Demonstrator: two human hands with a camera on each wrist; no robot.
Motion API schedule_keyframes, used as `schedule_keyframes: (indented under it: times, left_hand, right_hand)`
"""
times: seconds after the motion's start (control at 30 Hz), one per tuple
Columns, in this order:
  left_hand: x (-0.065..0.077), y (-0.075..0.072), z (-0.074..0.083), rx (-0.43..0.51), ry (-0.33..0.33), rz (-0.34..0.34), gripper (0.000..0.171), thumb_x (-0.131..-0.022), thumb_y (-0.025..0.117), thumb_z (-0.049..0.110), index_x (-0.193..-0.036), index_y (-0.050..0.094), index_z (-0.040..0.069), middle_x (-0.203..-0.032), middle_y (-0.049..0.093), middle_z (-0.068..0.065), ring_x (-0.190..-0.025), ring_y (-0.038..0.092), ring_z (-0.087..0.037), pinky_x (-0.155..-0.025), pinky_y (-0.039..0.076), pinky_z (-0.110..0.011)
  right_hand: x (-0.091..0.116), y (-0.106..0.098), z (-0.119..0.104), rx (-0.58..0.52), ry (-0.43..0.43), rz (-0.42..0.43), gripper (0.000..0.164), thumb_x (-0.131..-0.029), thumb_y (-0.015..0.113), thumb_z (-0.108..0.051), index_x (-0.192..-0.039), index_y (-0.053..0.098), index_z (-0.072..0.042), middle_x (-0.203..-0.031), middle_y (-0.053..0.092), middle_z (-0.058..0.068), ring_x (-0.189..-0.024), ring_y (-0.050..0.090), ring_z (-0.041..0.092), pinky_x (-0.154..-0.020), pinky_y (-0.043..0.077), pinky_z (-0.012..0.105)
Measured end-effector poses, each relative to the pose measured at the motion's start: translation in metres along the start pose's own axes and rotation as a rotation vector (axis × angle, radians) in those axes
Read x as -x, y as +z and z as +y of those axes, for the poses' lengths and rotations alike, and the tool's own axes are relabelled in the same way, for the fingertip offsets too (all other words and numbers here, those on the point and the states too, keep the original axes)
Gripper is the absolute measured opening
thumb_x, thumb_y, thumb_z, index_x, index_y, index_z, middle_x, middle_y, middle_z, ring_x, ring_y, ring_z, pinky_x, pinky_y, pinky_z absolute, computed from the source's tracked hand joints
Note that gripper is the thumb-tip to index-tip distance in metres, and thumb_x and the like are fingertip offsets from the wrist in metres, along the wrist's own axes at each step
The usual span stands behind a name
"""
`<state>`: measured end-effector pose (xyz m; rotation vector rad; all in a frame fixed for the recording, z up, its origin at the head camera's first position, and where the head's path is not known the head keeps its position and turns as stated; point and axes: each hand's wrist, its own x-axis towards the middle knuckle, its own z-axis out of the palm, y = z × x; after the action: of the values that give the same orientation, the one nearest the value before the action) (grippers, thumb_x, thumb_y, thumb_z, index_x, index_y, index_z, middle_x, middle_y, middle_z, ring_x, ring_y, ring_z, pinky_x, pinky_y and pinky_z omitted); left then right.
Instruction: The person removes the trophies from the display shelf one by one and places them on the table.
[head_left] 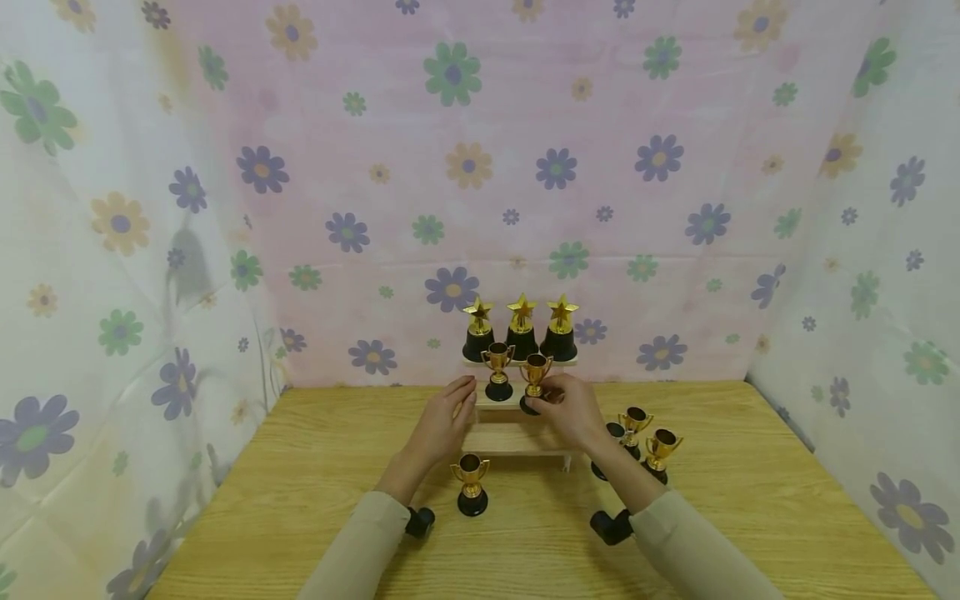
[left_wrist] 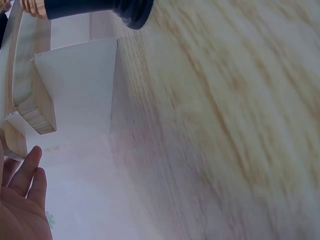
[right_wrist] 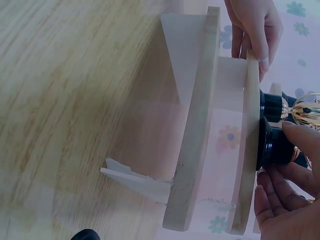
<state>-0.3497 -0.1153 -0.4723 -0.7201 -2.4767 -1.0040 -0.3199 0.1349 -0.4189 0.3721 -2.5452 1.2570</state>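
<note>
A three-step wooden stand [head_left: 517, 438] is near the back of the table. On its middle step, my right hand [head_left: 576, 410] pinches the black base of a small gold trophy cup [head_left: 534, 377]; the base sits at the step's surface in the right wrist view. Another gold cup [head_left: 497, 365] stands just left of it. My left hand [head_left: 447, 417] is at the left end of the stand, fingers fairly straight, fingertips right at the middle step's end [right_wrist: 253, 62]. Three gold star trophies [head_left: 522, 327] with black bases line the top step.
One gold cup [head_left: 471, 483] stands on the table in front of the stand. Several more cups [head_left: 662, 450] are grouped to the right, partly behind my right forearm. Two dark objects [head_left: 613, 527] lie near my sleeves. Flowered cloth [head_left: 510, 192] hangs behind and at both sides.
</note>
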Motion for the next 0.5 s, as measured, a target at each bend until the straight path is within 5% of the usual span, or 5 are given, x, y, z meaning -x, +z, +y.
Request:
schedule_keyframes:
  times: [0.5]
  left_hand:
    - [-0.002, -0.001, 0.0, -0.015, -0.006, -0.021, 0.043, -0.111, 0.047, 0.023, -0.144, 0.056, -0.004, -0.151, 0.052, -0.018, -0.141, 0.047, -0.035, -0.118, 0.039, -0.048]
  right_hand:
    - [0.016, -0.003, -0.003, 0.004, -0.012, -0.031, 0.026, -0.086, 0.084, -0.018, -0.108, 0.078, -0.004, -0.1, 0.069, 0.007, -0.083, 0.064, 0.019, -0.072, 0.056, 0.035]
